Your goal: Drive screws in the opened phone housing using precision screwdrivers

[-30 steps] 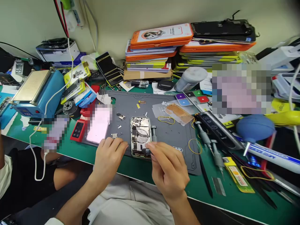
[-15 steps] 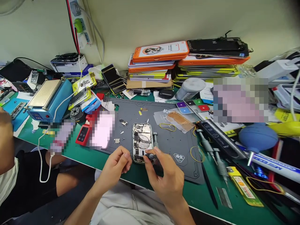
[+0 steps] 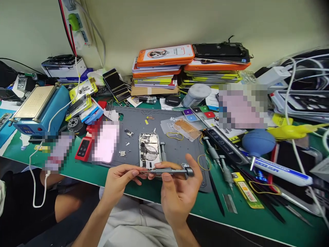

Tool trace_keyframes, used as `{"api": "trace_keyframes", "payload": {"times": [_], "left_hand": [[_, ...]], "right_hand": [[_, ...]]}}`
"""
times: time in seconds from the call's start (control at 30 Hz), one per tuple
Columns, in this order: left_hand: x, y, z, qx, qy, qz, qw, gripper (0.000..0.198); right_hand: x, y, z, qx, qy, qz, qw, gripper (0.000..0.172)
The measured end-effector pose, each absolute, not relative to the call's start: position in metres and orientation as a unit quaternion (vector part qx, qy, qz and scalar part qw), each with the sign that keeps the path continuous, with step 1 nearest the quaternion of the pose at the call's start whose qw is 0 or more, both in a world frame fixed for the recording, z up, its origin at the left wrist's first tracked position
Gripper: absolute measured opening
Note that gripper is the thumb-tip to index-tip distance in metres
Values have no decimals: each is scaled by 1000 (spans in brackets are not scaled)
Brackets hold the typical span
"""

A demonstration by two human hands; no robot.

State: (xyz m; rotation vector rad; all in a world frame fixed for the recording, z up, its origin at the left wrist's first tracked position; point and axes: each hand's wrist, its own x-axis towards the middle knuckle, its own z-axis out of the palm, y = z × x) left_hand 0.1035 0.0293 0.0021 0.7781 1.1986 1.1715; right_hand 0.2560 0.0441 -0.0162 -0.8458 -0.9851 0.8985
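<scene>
My right hand [image 3: 181, 192] holds a grey screwdriver [image 3: 171, 171] level between thumb and fingers, its wide cap towards the right. My left hand [image 3: 120, 180] pinches at the screwdriver's thin left end; whether a tiny part sits between those fingertips is too small to tell. Just behind both hands lies an opened phone [image 3: 150, 149], its inner parts and a round coil showing, its lower end partly hidden by my fingers. A second grey screwdriver [image 3: 163, 151] lies along the phone's right side. All this is over a dark grey work mat [image 3: 177, 154].
Small loose parts [image 3: 122, 153] lie left of the phone. More screwdrivers [image 3: 226, 171], a blue air blower [image 3: 258, 142] and rubber bands are at right. Stacked orange boxes [image 3: 164, 56] stand behind. A blue heating machine [image 3: 43, 109] and another person's leg [image 3: 68, 206] are at left.
My right hand has raised the screwdriver from over the phone's lower end and turned it level. My left hand has moved in to its tip. The view has shifted to the right.
</scene>
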Motion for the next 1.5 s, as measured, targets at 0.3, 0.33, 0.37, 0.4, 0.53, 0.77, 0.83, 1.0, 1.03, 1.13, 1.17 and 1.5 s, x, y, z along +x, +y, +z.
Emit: {"api": "trace_keyframes", "payload": {"times": [0.3, 0.33, 0.37, 0.4, 0.53, 0.77, 0.83, 1.0, 1.03, 1.13, 1.17, 1.5], "left_hand": [[101, 29, -3, 345, 512, 506, 602, 41], [101, 29, -4, 343, 510, 509, 603, 40], [101, 28, -4, 341, 507, 512, 604, 39], [100, 28, -5, 340, 504, 513, 605, 38], [100, 28, -4, 337, 491, 518, 614, 32], [99, 30, -2, 339, 472, 515, 630, 27], [98, 30, -2, 339, 467, 515, 633, 29], [99, 29, -2, 347, 460, 511, 637, 26], [99, 29, -1, 350, 459, 509, 638, 26], [99, 28, -1, 358, 455, 504, 641, 27], [98, 28, -1, 359, 454, 503, 642, 28], [97, 29, -4, 355, 451, 498, 650, 26]], "right_hand": [[256, 41, -16, -401, -445, 411, 687, 53], [256, 41, -15, -402, -432, 426, 685, 52], [256, 41, -14, -403, -421, 441, 683, 51], [256, 40, -14, -403, -412, 453, 680, 50], [257, 41, -13, -405, -406, 463, 676, 49], [259, 42, -15, -398, -405, 476, 672, 48], [259, 42, -17, -403, -403, 482, 666, 49], [261, 41, -19, -404, -387, 509, 654, 52], [261, 42, -19, -404, -381, 512, 656, 53], [262, 42, -19, -402, -364, 520, 660, 53], [262, 42, -19, -401, -360, 521, 662, 53], [261, 40, -20, -402, -391, 482, 673, 49]]}}
